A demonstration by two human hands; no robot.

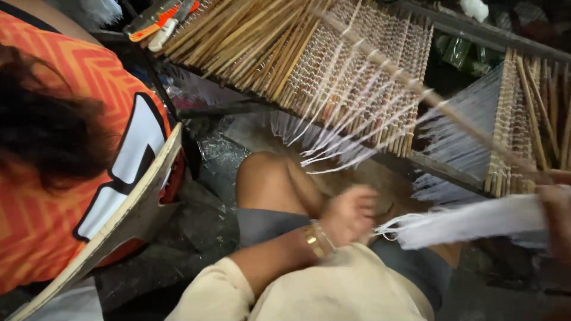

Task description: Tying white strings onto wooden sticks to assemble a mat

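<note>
head view: my left hand (350, 213) closes loosely on the near end of a bundle of white threads (470, 221), pulled taut rightward to my right hand (556, 208), grip hidden, below the bamboo-slat mat (333, 65).

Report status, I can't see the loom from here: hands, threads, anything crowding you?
Left hand closed by white thread bundle's frayed end. Right hand grips bundle at frame edge. Bamboo mat above; person in orange shirt close left.
</note>
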